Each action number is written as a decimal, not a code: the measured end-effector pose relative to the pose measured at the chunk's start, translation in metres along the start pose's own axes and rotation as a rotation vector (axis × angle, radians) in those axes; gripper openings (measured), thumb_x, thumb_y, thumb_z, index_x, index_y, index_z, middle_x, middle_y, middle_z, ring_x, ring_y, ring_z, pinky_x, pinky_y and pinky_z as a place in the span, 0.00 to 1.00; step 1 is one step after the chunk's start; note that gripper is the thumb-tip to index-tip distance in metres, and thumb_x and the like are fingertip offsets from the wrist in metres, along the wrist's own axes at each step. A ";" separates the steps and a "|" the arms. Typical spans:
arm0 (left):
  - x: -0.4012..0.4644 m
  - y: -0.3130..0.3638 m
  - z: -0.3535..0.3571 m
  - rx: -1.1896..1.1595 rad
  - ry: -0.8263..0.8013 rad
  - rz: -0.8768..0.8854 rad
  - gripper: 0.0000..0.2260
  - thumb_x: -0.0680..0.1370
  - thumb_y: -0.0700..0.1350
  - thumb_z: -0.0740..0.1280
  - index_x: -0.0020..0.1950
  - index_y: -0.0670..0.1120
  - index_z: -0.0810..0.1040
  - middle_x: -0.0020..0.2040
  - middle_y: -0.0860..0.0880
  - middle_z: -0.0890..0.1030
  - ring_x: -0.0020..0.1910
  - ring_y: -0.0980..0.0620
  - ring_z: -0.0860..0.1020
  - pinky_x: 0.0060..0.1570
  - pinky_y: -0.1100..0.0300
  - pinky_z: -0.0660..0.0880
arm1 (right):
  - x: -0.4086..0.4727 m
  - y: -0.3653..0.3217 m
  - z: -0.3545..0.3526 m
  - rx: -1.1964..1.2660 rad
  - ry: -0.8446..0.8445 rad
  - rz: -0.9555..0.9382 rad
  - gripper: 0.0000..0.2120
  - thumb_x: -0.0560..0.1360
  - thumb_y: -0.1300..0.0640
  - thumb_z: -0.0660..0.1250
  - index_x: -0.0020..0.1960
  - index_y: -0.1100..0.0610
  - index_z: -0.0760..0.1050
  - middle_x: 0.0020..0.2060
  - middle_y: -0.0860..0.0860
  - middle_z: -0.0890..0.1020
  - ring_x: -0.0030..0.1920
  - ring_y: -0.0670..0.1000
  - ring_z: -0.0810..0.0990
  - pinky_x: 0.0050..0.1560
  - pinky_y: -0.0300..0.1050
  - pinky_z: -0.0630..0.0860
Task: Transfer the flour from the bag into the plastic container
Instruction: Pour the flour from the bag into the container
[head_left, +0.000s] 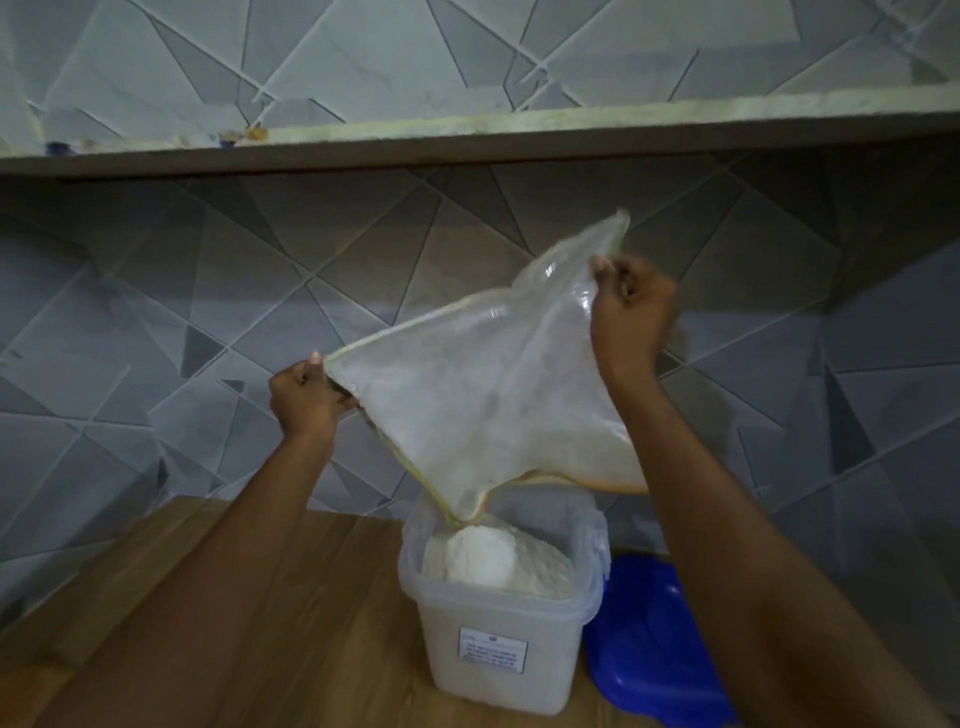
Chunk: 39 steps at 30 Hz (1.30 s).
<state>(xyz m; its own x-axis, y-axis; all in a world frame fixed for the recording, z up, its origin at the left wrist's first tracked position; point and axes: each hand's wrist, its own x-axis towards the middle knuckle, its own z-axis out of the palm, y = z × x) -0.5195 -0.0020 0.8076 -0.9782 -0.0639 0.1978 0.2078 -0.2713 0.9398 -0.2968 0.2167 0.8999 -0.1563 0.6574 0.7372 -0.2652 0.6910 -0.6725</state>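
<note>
Flour (491, 558) mounds in our container (501, 644); both hands, left (306, 397) and right (631, 312), pinch the upended bag (488, 395); next, shake out the remnants.

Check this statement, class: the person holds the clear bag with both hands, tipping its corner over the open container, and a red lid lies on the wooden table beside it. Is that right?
One detail is wrong: the lid is blue, not red. The head view shows it on the wooden table beside the container. The rest holds: the left hand and right hand hold the clear bag, its corner tipped over the open container.
</note>
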 end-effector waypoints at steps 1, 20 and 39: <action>0.001 -0.001 0.000 0.014 0.012 0.006 0.11 0.84 0.48 0.64 0.49 0.42 0.79 0.50 0.37 0.83 0.45 0.38 0.84 0.42 0.48 0.83 | -0.002 0.000 0.001 -0.053 -0.080 -0.034 0.08 0.78 0.57 0.70 0.41 0.53 0.81 0.28 0.44 0.76 0.28 0.40 0.71 0.32 0.37 0.68; 0.015 -0.002 -0.008 -0.021 0.058 0.040 0.11 0.84 0.49 0.63 0.47 0.45 0.80 0.45 0.40 0.83 0.41 0.42 0.82 0.37 0.52 0.83 | 0.017 0.003 0.002 0.054 -0.013 -0.022 0.03 0.77 0.59 0.72 0.45 0.53 0.82 0.33 0.47 0.80 0.30 0.36 0.75 0.36 0.34 0.71; -0.013 0.039 0.031 0.402 -0.286 0.625 0.26 0.76 0.55 0.73 0.73 0.53 0.71 0.68 0.50 0.74 0.66 0.51 0.72 0.64 0.68 0.68 | 0.026 -0.039 0.057 -0.023 -0.097 -0.341 0.08 0.79 0.60 0.69 0.43 0.61 0.83 0.33 0.51 0.82 0.33 0.49 0.78 0.35 0.46 0.73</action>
<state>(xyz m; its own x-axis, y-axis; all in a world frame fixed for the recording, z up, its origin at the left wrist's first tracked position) -0.4989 0.0175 0.8504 -0.6566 0.1737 0.7340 0.7534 0.1043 0.6492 -0.3452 0.1894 0.9486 -0.1520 0.3567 0.9218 -0.2963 0.8733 -0.3868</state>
